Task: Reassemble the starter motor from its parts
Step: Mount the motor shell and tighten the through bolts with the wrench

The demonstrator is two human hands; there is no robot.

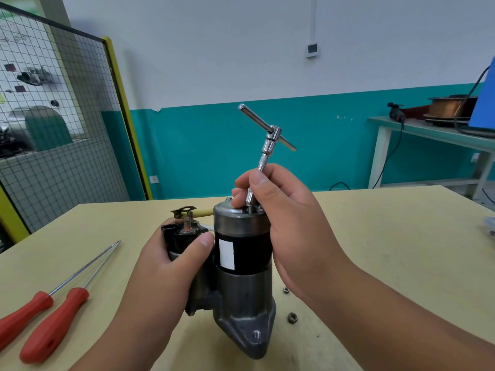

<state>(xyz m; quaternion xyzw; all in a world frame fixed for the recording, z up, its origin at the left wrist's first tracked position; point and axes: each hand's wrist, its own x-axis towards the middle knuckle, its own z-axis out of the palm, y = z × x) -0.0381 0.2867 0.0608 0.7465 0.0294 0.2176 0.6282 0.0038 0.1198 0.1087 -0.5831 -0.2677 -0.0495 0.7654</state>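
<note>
While running the fastener down into the end cap, hold the starter motor [242, 263] upright on its drive-end housing, near and central on the surface [375, 236], as placed now. Grip the black solenoid [184, 238] firmly with the left hand [166, 266], fingers and thumb wrapped round it, to resist twisting. Pinch the knurled shaft of the T-handle driver [269, 145] low down with the right hand [281, 210], thumb and fingertips closed round it just above the cap. Straighten the tool first: leaning slightly right at the top, so liable to cross-thread if forced. Spin with the fingers alone until seated, then shift to the crossbar for the final nip, snug rather than hard. Cannot make out the fastener head, hidden behind the fingers. Save the two loose nuts [292, 318], lying right of the base, probably for the solenoid studs. Leave the two red-handled screwdrivers [48, 317] at near left, well apart.
</note>
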